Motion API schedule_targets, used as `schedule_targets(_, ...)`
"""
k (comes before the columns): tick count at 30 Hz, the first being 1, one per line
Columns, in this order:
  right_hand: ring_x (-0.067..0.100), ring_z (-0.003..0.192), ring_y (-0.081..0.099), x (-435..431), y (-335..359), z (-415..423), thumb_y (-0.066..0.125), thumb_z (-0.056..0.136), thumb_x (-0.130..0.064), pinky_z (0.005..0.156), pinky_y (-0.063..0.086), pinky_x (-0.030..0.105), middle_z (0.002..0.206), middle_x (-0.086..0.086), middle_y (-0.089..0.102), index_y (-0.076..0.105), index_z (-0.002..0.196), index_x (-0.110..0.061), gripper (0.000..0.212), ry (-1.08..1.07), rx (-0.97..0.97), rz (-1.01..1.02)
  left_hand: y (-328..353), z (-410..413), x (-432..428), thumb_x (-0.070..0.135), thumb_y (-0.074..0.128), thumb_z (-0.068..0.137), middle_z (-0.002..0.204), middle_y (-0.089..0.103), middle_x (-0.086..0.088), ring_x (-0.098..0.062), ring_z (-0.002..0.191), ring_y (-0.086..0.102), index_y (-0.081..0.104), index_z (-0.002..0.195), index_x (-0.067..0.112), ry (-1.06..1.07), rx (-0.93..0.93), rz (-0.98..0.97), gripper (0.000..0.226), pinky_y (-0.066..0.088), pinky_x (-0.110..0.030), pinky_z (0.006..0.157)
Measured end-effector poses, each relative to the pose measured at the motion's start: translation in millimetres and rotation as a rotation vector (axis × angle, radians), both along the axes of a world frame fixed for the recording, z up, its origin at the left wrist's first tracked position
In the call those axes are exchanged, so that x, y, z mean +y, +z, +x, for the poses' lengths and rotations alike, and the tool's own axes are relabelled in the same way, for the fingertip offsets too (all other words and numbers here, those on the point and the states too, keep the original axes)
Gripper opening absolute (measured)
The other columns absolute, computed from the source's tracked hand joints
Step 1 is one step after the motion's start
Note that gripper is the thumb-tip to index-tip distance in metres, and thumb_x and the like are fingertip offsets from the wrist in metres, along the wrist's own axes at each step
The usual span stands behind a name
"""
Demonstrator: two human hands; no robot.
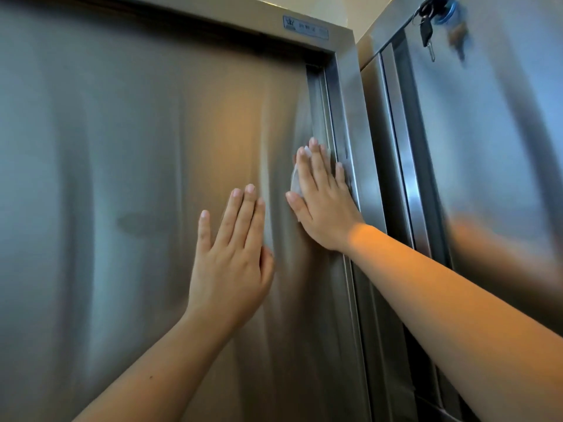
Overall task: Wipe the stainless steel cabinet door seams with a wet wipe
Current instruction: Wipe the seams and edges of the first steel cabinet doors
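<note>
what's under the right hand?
A white wet wipe, pressed flat against the cabinet door beside its right seam. Only the wipe's left edge shows; the right hand covers the rest.

**Both hands flat on steel door**

Right hand (323, 196), fingers straight, presses a white wet wipe (295, 181) against the stainless steel cabinet door (122, 147) beside its right-edge seam (330, 123). Left hand (234, 254) lies flat on the panel, lower left. Keys (426, 28) hang from the neighbouring cabinet's lock (451, 10).
</note>
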State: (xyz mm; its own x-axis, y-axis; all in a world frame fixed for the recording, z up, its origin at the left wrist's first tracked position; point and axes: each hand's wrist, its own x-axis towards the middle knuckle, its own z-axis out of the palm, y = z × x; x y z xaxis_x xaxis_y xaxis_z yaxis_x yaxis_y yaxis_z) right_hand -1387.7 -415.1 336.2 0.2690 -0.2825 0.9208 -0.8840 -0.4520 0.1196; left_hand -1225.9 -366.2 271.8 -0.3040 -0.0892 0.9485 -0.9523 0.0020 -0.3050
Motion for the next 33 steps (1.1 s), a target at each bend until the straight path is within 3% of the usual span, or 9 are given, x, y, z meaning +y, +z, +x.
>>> schedule_targets(4,0.020,0.136,-0.030,0,-2,0,0.011,0.094,-0.046,0.110,-0.017,0.038,0.149,0.009,-0.029,-0.019,0.142,-0.010,0.067,0.005,0.041,-0.053,23,-5,0,0.030,0.023,0.089,0.149,0.027,-0.012,-0.027,0.138,0.023,0.031,0.140,0.004,-0.001,0.025,-0.004,0.058,0.012,-0.052,0.107)
schedule_targets(8,0.027,0.137,-0.028,-4,-1,1,0.017,0.096,-0.046,0.111,-0.016,0.039,0.143,0.005,-0.034,-0.024,0.136,-0.015,0.065,0.046,0.044,-0.080,57,-11,-4,0.030,0.019,0.090,0.150,0.026,-0.010,-0.025,0.139,0.021,0.032,0.141,0.005,0.051,-0.004,0.010,0.058,0.016,-0.052,0.108)
schedule_targets(12,0.031,0.138,-0.026,-5,36,4,0.019,0.098,-0.045,0.111,-0.015,0.041,0.150,0.008,-0.029,-0.021,0.140,-0.016,0.065,0.052,0.046,-0.118,84,-9,-8,0.035,0.007,0.090,0.152,0.010,-0.002,-0.015,0.140,0.005,0.022,0.145,0.011,0.095,0.004,-0.010,0.062,0.012,-0.050,0.111)
schedule_targets(15,0.027,0.140,-0.023,-8,48,5,0.022,0.099,-0.041,0.112,-0.014,0.039,0.153,0.009,-0.022,-0.011,0.146,-0.015,0.063,0.116,0.058,-0.181,83,-9,-9,0.030,0.018,0.090,0.150,0.023,-0.005,-0.019,0.139,0.017,0.032,0.142,0.008,0.093,-0.004,-0.056,0.058,0.021,-0.051,0.108)
schedule_targets(20,0.016,0.141,-0.020,-12,45,7,0.033,0.098,-0.033,0.113,-0.012,0.031,0.152,0.002,-0.020,-0.015,0.142,-0.011,0.068,0.360,-0.021,-0.189,82,-11,-8,0.026,0.027,0.087,0.145,0.036,-0.009,-0.024,0.134,0.031,0.043,0.136,0.005,0.080,-0.012,-0.114,0.056,0.029,-0.054,0.103)
schedule_targets(23,0.022,0.144,-0.009,-9,43,7,0.036,0.098,-0.028,0.116,-0.003,0.040,0.156,0.010,-0.001,0.011,0.147,-0.002,0.061,0.311,-0.039,-0.221,82,-11,-7,0.026,0.028,0.087,0.145,0.036,-0.008,-0.023,0.134,0.029,0.043,0.137,0.005,0.096,-0.015,-0.119,0.056,0.026,-0.052,0.103)
schedule_targets(28,0.035,0.134,0.035,-2,35,7,0.033,0.090,-0.029,0.108,0.025,0.051,0.142,0.022,0.040,0.046,0.133,0.001,0.054,0.114,-0.116,-0.382,82,-12,-4,0.027,0.027,0.087,0.146,0.034,-0.007,-0.022,0.135,0.026,0.040,0.138,0.006,0.102,0.001,-0.098,0.057,0.025,-0.051,0.104)
schedule_targets(31,0.032,0.126,0.046,0,33,7,0.028,0.088,-0.028,0.101,0.037,0.049,0.136,0.019,0.047,0.050,0.130,0.001,0.056,0.068,-0.123,-0.390,82,-13,-4,0.028,0.026,0.087,0.147,0.032,-0.006,-0.022,0.136,0.027,0.039,0.138,0.006,0.109,0.003,-0.086,0.057,0.026,-0.051,0.104)
schedule_targets(33,0.032,0.135,0.034,0,33,9,0.025,0.093,-0.031,0.106,0.033,0.048,0.145,0.020,0.035,0.037,0.139,0.001,0.057,0.063,-0.096,-0.309,82,-12,-4,0.028,0.025,0.087,0.147,0.031,-0.005,-0.022,0.136,0.025,0.038,0.139,0.007,0.115,0.005,-0.076,0.058,0.023,-0.050,0.105)
